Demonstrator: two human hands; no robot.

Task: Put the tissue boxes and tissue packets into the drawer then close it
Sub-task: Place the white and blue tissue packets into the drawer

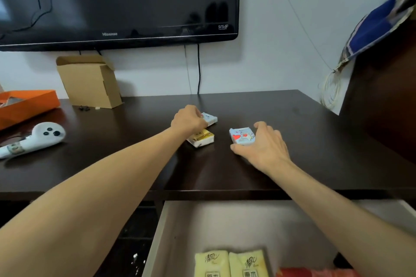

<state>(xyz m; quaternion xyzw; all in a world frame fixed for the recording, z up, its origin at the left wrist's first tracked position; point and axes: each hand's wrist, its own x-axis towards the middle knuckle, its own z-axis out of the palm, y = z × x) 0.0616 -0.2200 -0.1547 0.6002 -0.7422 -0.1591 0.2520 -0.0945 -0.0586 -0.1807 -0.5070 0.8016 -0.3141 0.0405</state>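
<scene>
Three small tissue packets lie on the dark desk. My left hand rests over the far light-blue packet, fingers curled on its near end. A yellow-and-white packet lies just below that hand, untouched as far as I can tell. My right hand cups the blue packet with red hearts, thumb at its near side and fingers at its right edge. Below the desk edge the drawer stands open, holding two yellow tissue packs and something red at the front.
A white controller lies at the left of the desk, with an orange box and an open cardboard box behind it. A television hangs on the wall. A dark cabinet stands at the right.
</scene>
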